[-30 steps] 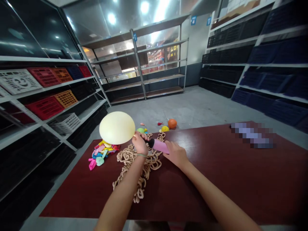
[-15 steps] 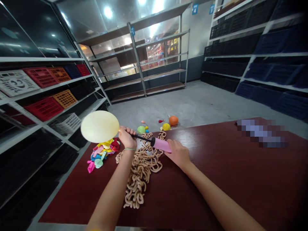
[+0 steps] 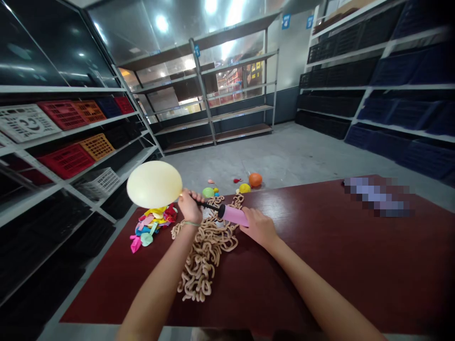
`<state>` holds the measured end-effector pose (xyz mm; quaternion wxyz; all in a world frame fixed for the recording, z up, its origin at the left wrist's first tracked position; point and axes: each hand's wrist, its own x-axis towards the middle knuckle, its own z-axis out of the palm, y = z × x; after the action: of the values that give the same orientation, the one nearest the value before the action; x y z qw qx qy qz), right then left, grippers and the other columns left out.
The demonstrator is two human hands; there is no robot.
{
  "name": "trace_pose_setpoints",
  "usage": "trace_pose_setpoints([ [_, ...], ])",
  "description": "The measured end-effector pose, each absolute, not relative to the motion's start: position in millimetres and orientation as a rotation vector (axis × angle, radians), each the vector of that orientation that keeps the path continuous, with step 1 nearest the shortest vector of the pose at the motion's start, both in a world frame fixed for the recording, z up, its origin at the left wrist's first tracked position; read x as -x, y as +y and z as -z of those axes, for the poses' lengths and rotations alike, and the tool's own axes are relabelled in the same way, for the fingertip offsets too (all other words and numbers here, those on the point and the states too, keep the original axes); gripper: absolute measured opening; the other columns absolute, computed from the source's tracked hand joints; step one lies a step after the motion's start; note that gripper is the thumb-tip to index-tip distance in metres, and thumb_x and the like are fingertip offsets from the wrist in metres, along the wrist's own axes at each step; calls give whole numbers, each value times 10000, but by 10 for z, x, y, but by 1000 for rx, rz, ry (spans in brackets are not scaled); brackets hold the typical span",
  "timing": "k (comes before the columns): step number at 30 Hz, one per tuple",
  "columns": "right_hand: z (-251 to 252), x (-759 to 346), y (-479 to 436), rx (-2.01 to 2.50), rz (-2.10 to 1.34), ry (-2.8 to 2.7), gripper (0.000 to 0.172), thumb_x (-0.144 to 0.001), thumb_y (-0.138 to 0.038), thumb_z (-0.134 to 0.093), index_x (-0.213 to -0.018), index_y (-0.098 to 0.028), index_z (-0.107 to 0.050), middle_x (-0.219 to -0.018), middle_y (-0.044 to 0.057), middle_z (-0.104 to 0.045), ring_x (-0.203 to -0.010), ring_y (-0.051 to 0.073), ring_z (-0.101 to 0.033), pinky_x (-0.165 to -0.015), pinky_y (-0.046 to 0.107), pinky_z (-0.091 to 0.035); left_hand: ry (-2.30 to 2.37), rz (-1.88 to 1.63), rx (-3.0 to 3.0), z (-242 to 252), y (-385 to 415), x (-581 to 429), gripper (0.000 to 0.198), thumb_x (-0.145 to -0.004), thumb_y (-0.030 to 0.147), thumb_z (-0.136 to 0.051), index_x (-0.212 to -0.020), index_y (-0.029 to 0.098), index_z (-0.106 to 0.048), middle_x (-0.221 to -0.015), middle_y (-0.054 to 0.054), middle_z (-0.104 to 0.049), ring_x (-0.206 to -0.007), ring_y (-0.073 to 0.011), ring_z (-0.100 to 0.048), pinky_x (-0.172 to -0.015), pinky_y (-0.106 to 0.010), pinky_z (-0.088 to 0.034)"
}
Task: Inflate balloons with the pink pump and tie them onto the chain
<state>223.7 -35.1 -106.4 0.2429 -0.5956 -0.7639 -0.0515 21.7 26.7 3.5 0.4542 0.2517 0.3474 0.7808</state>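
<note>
A pale yellow inflated balloon (image 3: 154, 183) sits at the upper left of my left hand (image 3: 190, 206), whose fingers are closed around its neck and the front end of a hand pump. The pump has a black rod and a pink barrel (image 3: 235, 215). My right hand (image 3: 259, 227) is wrapped around the barrel's rear end. Below the pump, a tangled heap of beige rope-like strands (image 3: 202, 255) lies on the dark red table (image 3: 320, 265). Left of it is a pile of limp, uninflated balloons (image 3: 152, 225) in several colours.
On the floor past the table's far edge lie an orange balloon (image 3: 255, 179), a yellow balloon (image 3: 244, 188) and a green balloon (image 3: 208, 192). A blurred-out object (image 3: 378, 195) rests at the table's far right. Shelves with crates (image 3: 66, 158) flank both sides; a metal rack (image 3: 213, 113) stands behind.
My right hand and the pink barrel have moved slightly left, closer to my left hand, so less black rod shows. The balloon has shifted a little right and up in view.
</note>
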Motion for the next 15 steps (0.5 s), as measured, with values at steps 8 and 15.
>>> trace_pose_setpoints([
  [8,1082,-2251,-316,1654,148,-2010,417,-807,-361,-591,-1200,-230,-537,-956,53,-640,-876,215,-580,-614,275,-356,875,-2026,-628,-279,431,98,211,-771,275,-530,-679,215,-350,-505,93,-293,-380,-62,-309,-385,-200,-258],
  [15,1080,-2315,-268,1772,141,-1922,418,-795,-405,-625,-1170,-244,-532,-980,55,-626,-882,208,-558,-608,262,-330,864,-1943,-538,111,423,-691,281,-815,340,-547,-683,218,-331,-508,92,-294,-385,-58,-316,-400,-201,-273],
])
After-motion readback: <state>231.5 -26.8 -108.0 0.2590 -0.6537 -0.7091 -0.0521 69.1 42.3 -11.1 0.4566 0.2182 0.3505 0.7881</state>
